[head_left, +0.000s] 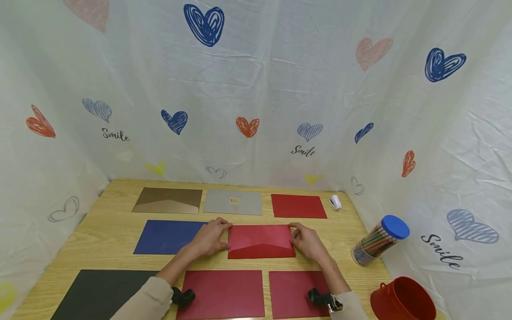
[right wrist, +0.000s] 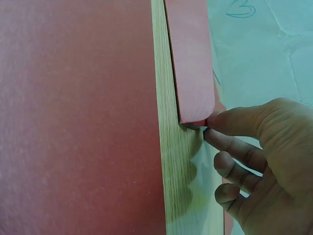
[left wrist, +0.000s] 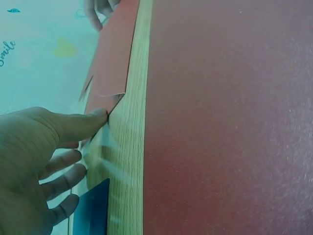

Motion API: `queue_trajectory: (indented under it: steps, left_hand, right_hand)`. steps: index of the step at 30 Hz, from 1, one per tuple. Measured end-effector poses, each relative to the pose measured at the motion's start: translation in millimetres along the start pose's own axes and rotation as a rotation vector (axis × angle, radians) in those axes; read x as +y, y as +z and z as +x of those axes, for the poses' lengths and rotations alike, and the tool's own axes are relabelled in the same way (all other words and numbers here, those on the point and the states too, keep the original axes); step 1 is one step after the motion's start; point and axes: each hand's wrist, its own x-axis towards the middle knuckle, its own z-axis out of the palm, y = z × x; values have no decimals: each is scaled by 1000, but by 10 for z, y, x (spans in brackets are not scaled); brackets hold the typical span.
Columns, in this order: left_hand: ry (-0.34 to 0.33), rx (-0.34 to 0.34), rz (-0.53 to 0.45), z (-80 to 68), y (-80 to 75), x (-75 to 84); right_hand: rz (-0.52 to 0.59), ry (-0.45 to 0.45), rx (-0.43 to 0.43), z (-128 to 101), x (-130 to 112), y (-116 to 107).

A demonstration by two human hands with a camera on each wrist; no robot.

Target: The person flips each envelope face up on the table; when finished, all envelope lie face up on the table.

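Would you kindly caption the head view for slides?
Left hand and right hand hold a red envelope at its ends.

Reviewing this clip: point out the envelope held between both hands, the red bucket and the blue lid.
Held envelope [head_left: 261, 237]: head view, middle of its upward face.
Red bucket [head_left: 385, 302]: head view, outer side wall.
Blue lid [head_left: 395, 226]: head view, its top.

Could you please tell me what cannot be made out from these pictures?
Red envelope, head view: anything inside, hidden by its paper.
Blue sheet, head view: right end partly behind left hand.
Black sheet, head view: cut off by bottom edge.
Right hand, left wrist view: cut off by top edge.
Label on grey sheet, head view: too small to read.
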Motion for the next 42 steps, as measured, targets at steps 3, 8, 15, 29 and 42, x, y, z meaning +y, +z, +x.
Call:
queue_trajectory:
  steps: [3, 8, 15, 29, 42]
  left_hand:
    - [14, -3, 6, 0, -10, 3]
    - [29, -11, 20, -8, -19, 4]
    - [33, -10, 11, -8, -22, -1]
    - [58, 28, -97, 138, -83, 35]
    - [66, -33, -312, 820, 151, 460]
  right_hand:
    - [-5, -5, -4, -1, -2, -6]
    - [-10, -11, -23, -13, -10, -4]
    - [-29, -16, -12, -17, -23, -4]
    - [19, -40, 19, 25, 36, -161]
    - [145, 96, 196, 371, 567, -475]
